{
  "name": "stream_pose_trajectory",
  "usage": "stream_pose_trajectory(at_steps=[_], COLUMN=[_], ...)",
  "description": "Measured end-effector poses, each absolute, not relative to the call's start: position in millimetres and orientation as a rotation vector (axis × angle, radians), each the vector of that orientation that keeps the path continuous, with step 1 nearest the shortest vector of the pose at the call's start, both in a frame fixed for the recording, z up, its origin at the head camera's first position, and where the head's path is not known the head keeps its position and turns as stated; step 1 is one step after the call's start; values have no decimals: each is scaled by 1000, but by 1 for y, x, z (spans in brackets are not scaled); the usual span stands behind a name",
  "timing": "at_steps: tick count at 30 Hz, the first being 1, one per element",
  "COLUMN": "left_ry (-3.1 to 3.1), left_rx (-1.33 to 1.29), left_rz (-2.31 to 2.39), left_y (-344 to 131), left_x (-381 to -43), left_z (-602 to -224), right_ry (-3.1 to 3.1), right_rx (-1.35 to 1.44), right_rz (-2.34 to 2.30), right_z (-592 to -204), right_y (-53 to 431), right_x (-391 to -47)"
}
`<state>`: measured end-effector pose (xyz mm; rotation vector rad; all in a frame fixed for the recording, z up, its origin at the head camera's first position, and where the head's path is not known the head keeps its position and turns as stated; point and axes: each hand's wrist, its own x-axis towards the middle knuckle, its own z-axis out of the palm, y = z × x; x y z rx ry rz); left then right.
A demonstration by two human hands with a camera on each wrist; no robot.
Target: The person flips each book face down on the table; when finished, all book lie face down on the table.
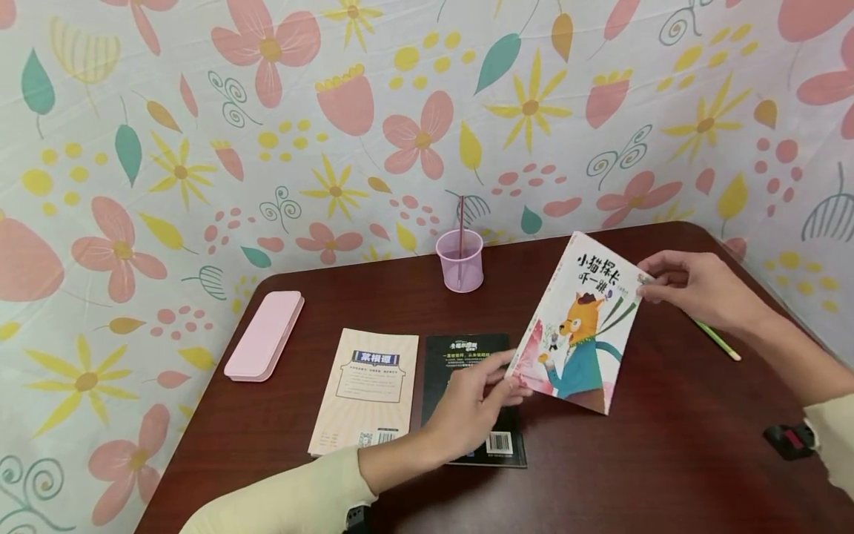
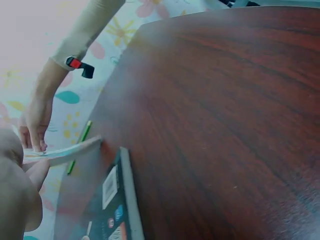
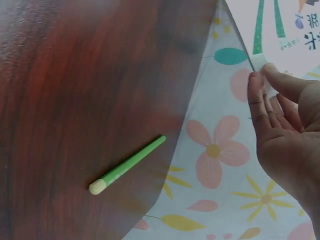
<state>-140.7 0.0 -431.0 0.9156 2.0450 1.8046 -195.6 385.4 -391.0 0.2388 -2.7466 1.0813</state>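
A thin white picture book [image 1: 579,326] with an orange cat in a blue coat on its cover is held tilted above the table's right half. My left hand [image 1: 470,408] pinches its lower left edge. At its upper right corner, my right hand [image 1: 700,289] grips it between thumb and fingers, as the right wrist view also shows [image 3: 290,112]. Under my left hand lies a dark book [image 1: 467,348], partly hidden by that hand and forearm. To its left lies a cream book [image 1: 370,393] with a barcode on its lower part.
A pink pencil case [image 1: 265,334] lies at the table's left. Toward the back stands a pink mesh cup [image 1: 462,267] with a thin stick in it. A green pencil [image 3: 130,162] lies near the right edge. Flowered cloth [image 1: 400,111] rises behind the table [image 1: 600,475].
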Motion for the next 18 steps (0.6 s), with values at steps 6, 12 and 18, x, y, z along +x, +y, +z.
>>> stream_pose_trajectory(at_steps=[6,12,18], left_ry=[2243,2361,2336], left_rx=[923,913,992], left_rz=[1858,1862,1937], left_y=[-6,-13,-16], left_x=[-146,-147,-148], left_z=[-420,-413,-414], right_ry=[-2675,-2524,-2500], right_rx=[110,143,141], right_rz=[1242,1518,1564], right_z=[-378,-376,-377], right_y=[386,386,389], right_x=[-192,-191,-190])
